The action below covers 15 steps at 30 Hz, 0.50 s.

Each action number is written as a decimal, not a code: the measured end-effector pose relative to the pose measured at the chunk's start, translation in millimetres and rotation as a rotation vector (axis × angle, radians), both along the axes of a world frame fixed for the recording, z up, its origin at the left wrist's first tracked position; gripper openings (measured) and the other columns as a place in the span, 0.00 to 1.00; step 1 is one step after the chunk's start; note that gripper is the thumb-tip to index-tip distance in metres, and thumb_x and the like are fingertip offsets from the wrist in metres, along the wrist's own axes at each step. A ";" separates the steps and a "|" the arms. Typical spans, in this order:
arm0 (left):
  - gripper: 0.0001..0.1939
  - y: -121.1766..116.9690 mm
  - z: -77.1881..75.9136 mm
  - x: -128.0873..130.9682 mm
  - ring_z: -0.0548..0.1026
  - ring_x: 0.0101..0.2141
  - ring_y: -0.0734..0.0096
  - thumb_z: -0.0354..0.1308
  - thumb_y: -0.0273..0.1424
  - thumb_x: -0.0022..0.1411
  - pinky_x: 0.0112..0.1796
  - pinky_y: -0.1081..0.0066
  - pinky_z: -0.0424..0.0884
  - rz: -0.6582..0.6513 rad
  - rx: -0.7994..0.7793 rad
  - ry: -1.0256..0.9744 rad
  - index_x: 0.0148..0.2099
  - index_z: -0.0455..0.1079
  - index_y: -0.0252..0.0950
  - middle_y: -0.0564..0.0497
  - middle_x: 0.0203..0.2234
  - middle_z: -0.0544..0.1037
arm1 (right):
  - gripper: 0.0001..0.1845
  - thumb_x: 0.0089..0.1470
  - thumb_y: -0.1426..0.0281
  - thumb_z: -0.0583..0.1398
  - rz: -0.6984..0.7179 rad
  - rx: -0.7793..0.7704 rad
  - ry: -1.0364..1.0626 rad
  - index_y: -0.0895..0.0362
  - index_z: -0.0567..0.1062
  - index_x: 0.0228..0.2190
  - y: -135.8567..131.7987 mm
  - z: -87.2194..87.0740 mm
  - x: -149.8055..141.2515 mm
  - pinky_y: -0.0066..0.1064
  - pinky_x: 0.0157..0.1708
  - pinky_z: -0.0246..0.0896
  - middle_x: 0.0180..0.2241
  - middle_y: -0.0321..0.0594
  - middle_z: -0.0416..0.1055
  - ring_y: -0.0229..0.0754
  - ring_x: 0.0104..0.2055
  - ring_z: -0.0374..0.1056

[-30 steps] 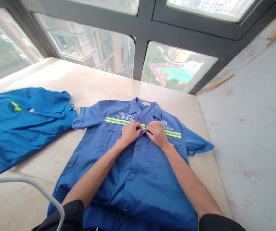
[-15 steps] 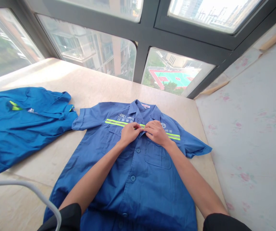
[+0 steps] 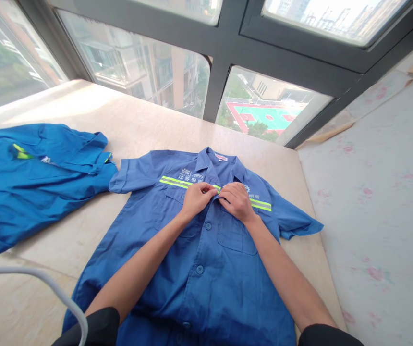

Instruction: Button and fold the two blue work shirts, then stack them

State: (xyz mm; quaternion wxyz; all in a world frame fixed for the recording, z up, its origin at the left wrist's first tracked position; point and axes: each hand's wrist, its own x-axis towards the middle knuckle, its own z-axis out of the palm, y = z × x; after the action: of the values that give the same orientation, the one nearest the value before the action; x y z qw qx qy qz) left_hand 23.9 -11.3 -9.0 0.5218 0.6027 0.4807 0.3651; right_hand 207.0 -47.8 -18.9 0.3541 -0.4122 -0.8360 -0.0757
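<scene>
A blue short-sleeved work shirt [image 3: 177, 259] lies face up, its collar toward the window and a yellow-green and grey reflective stripe across the chest. At the front placket, level with the stripe, my left hand [image 3: 198, 198] pinches the shirt's edge between thumb and fingers. Close against it, my right hand [image 3: 236, 200] is closed on the other side of the placket, lifting the cloth slightly. The button between my fingertips, if any, is hidden. Below my hands, a button [image 3: 208, 226] and another button [image 3: 200, 269] sit fastened along the placket.
A second blue garment [image 3: 41, 187] lies bunched on the pale stone sill [image 3: 149, 129] at left. A white cable [image 3: 44, 276] curves across the lower left. Grey window frames [image 3: 224, 53] stand behind, and a flower-patterned wall [image 3: 379, 211] borders the right side.
The camera view has shifted slightly. Both hands stay at the same place on the placket, with only small finger movements; the right hand's fingers sit a little lower over the cloth.
</scene>
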 end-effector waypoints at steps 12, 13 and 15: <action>0.10 -4.9 -3.0 0.6 0.73 0.22 0.73 0.63 0.36 0.52 0.26 0.74 0.69 0.006 -0.067 -0.115 0.33 0.77 0.33 0.52 0.23 0.78 | 0.08 0.57 0.77 0.59 -0.027 -0.015 -0.001 0.54 0.77 0.36 -1.0 0.2 1.0 0.43 0.50 0.61 0.39 0.41 0.77 0.46 0.46 0.69; 0.10 -4.6 -3.3 0.6 0.73 0.22 0.73 0.63 0.36 0.52 0.26 0.74 0.69 0.008 -0.063 -0.113 0.33 0.77 0.33 0.52 0.23 0.78 | 0.09 0.57 0.76 0.59 -0.041 -0.026 0.006 0.53 0.77 0.37 -1.1 0.1 1.1 0.43 0.50 0.60 0.39 0.41 0.77 0.46 0.47 0.69; 0.10 -4.1 -3.6 0.7 0.74 0.23 0.73 0.63 0.36 0.52 0.26 0.74 0.69 0.015 -0.057 -0.104 0.32 0.77 0.33 0.52 0.23 0.78 | 0.09 0.57 0.75 0.59 -0.053 -0.043 0.020 0.53 0.78 0.36 -1.2 0.0 1.1 0.44 0.50 0.60 0.39 0.41 0.77 0.47 0.47 0.69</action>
State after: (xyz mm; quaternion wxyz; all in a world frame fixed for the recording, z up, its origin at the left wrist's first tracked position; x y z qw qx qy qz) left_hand 24.6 -15.4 -12.6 0.5602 0.5642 0.4679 0.3859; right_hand 208.1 -49.0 -18.9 0.3513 -0.4426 -0.8227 -0.0630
